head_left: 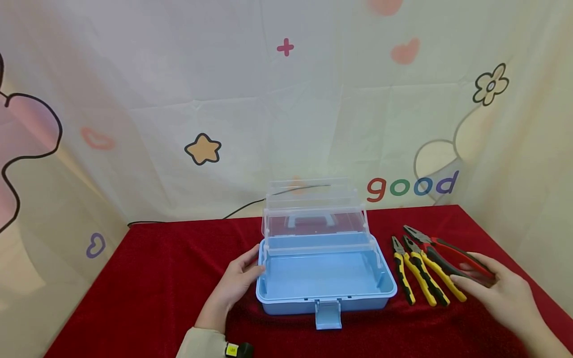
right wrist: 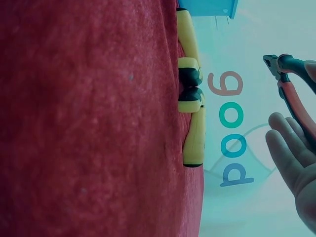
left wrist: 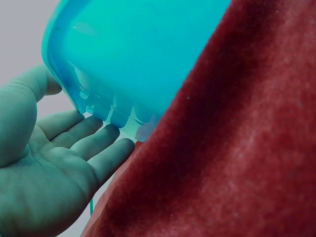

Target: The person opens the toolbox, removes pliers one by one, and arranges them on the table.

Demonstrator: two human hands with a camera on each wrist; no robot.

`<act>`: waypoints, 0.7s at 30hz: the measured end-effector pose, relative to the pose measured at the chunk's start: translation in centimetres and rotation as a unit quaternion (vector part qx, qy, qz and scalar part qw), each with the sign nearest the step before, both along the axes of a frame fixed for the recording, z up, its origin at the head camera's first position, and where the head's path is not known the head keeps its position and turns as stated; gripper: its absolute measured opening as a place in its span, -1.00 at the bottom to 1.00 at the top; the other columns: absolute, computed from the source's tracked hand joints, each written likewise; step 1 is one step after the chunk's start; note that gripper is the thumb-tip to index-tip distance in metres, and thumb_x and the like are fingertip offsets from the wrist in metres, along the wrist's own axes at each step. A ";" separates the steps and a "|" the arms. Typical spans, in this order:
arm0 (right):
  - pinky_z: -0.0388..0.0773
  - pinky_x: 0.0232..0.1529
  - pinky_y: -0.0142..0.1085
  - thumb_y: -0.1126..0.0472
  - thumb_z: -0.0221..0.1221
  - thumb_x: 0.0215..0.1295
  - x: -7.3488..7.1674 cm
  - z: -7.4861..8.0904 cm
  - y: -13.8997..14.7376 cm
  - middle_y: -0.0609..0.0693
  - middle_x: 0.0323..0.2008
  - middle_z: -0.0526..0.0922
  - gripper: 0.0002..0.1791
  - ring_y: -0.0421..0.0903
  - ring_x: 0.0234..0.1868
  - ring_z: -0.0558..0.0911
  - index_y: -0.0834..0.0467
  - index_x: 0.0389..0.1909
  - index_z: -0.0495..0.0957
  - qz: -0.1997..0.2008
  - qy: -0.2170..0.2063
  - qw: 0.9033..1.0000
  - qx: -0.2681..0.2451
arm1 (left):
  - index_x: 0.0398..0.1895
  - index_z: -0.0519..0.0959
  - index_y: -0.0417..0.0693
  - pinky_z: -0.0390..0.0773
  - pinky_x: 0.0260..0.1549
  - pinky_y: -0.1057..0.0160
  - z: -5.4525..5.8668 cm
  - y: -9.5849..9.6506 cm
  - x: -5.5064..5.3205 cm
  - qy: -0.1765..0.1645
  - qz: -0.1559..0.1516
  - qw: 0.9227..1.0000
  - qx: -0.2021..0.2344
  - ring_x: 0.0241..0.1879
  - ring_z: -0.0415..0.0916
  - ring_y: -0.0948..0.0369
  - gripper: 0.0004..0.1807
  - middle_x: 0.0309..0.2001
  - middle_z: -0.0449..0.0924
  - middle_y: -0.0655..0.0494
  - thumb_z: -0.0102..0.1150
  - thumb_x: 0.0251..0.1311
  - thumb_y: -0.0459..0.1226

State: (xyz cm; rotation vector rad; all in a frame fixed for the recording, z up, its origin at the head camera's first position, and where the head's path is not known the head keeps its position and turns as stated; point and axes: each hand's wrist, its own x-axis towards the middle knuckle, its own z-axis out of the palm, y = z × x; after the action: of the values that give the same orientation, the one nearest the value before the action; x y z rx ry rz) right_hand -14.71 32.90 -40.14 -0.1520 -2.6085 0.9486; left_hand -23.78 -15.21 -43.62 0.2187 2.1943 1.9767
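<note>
A light blue toolbox (head_left: 326, 276) stands on the red cloth with its clear lid raised. At its left side my left hand (head_left: 237, 278) holds it, thumb over the rim and fingers against the outer wall; in the left wrist view the fingers (left wrist: 81, 133) look fairly straight. My right hand (head_left: 506, 293) grips red-and-black pliers (head_left: 456, 252) by the handles, and they are raised above the cloth in the right wrist view. Between toolbox and right hand lie two yellow-and-black pliers (head_left: 404, 278), (head_left: 427, 278), partly overlapped by the red-and-black pair in the head view.
A red velvet cloth (head_left: 147, 298) covers the table. Behind it hangs a pale printed curtain (head_left: 291, 124). A clear tray frame (head_left: 315, 211) rises with the lid, and the blue latch (head_left: 328, 315) hangs down in front. A dark cable (head_left: 243, 206) runs along the back.
</note>
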 end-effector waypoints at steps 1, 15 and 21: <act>0.49 -0.52 -0.63 0.04 0.35 0.09 0.0 0.0 0.1 0.34 -0.19 0.66 -0.31 -0.69 -0.46 0.46 0.32 0.17 0.39 0.000 0.003 1.000 -0.001 | 0.42 0.20 0.02 0.45 0.14 0.03 0.0 0.0 0.0 0.000 0.001 1.000 0.002 0.28 0.35 0.00 -0.36 0.39 0.24 -0.01 0.09 0.26 -0.30; 0.47 -0.53 -0.60 -0.01 0.34 0.09 -0.2 -0.2 1.3 0.28 -0.24 0.69 -0.29 -0.71 -0.48 0.42 0.33 0.16 0.38 -0.019 -0.016 1.000 0.000 | 0.42 0.20 0.01 0.44 0.15 0.02 0.1 0.0 0.2 -0.001 0.000 1.000 0.006 0.30 0.33 -0.01 -0.36 0.39 0.23 -0.02 0.09 0.26 -0.31; 0.43 -0.54 -0.58 -0.06 0.31 0.11 -0.4 -0.5 1.7 0.34 -0.17 0.67 -0.27 -0.73 -0.49 0.37 0.34 0.17 0.37 -0.028 -0.033 0.999 0.006 | 0.42 0.20 0.01 0.44 0.15 0.02 0.1 0.0 0.1 -0.001 0.001 1.000 0.002 0.29 0.33 -0.01 -0.36 0.39 0.23 -0.02 0.09 0.26 -0.31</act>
State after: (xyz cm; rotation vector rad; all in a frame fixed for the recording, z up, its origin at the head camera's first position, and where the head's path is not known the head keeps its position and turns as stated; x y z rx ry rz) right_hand -15.07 34.65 -40.60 -0.2549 -2.6540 0.9230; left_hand -23.63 -15.21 -43.54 0.2140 2.1895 1.9826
